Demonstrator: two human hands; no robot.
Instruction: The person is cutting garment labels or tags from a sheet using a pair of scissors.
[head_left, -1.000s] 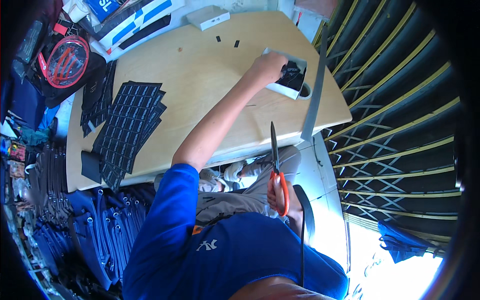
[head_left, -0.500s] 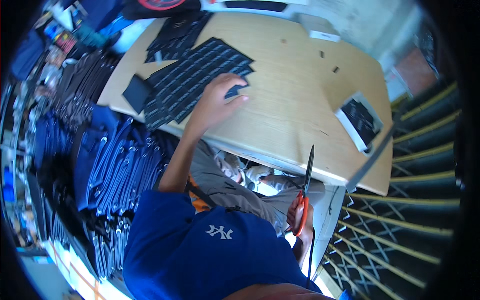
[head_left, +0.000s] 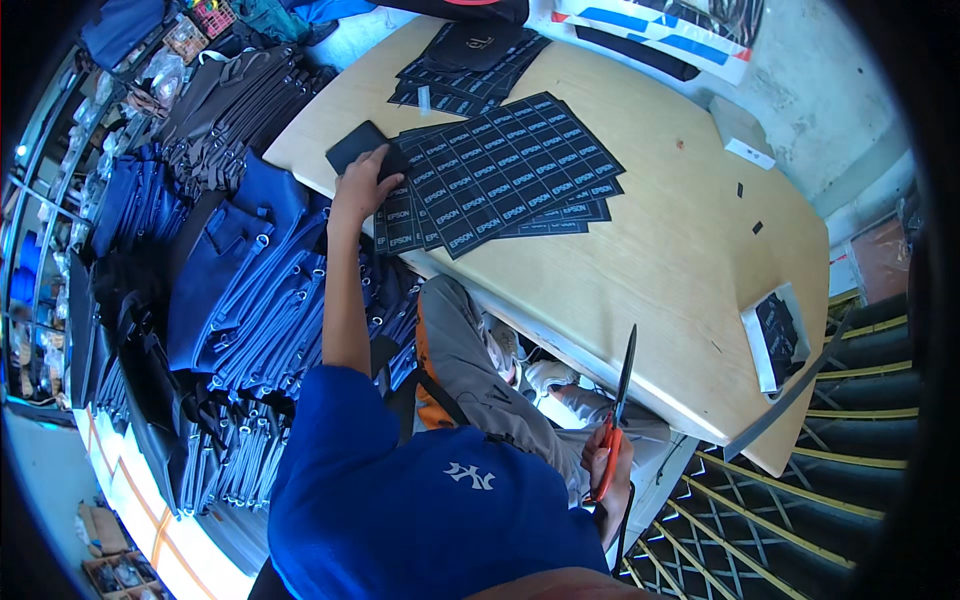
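Sitting at a pale wooden desk (head_left: pixel 660 265), seen from above, in a blue top (head_left: pixel 400 500). Reaches with the left hand (head_left: pixel 362 190) to a plain black piece (head_left: pixel 350 146) at the desk's left end, lying against a fanned pile of black sheets (head_left: pixel 500 175) printed with a pale repeating grid. Left fingers spread, thumb apart from the rest, over the piece; cannot tell whether pressing on it. In the right hand (head_left: pixel 618 468), in front of the desk's near edge, holds orange-handled scissors (head_left: pixel 624 378), fingers wrapped around the handles, blades pointing away; probably carried so to keep the points off the body and the left hand free. Sheets overlapping, perhaps for easy separating. Beyond these, a second dark pile (head_left: pixel 478 75), with a small pale strip (head_left: pixel 424 101) on its near side. Toward the right end, an open white box (head_left: pixel 757 350) with black pieces (head_left: pixel 776 325) inside, apparently to keep them together, beside a long grey strip (head_left: pixel 785 405). At left, beside the desk, blue strapped bags (head_left: pixel 235 275) stacked in layers, seemingly to save room.
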